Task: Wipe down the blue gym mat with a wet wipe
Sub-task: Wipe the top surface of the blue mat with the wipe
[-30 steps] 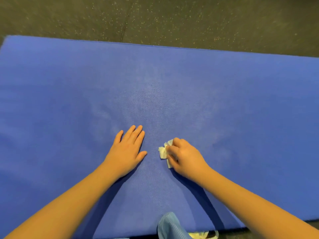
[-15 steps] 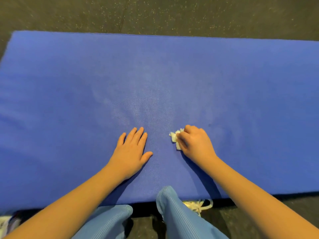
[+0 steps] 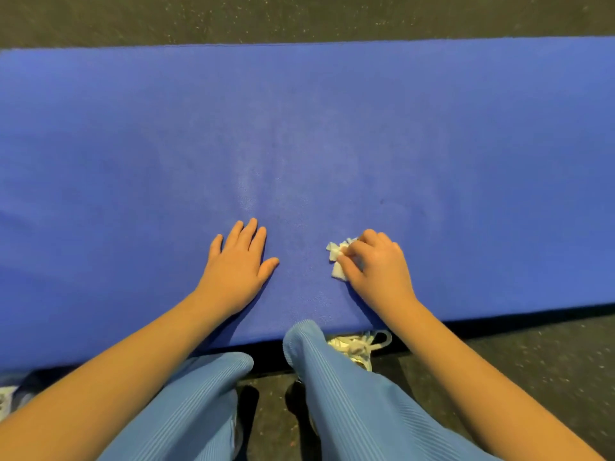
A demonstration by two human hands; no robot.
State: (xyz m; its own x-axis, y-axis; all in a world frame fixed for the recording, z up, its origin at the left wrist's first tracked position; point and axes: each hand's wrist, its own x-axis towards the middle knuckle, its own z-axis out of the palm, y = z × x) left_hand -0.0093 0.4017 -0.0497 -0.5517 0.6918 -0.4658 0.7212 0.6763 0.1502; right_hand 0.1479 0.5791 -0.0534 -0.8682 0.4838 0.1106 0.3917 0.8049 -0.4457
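— Blue is spread across most of the view; what is laid there?
— The blue gym mat [image 3: 332, 128] is laid flat on a dark speckled floor [image 3: 299, 18], and light blue trouser legs [image 3: 349, 410] are seen at its near edge.
— How are the hands placed?
— The left hand [image 3: 238, 267] is laid flat on the mat, fingers straight, nothing held. The right hand [image 3: 379, 264] is curled round a crumpled white wet wipe [image 3: 336, 257], which is pressed to the mat close to that near edge.

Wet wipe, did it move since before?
Yes, a little: the wet wipe, gripped by the right hand, has slid right across the blue gym mat, away from the flat left hand.
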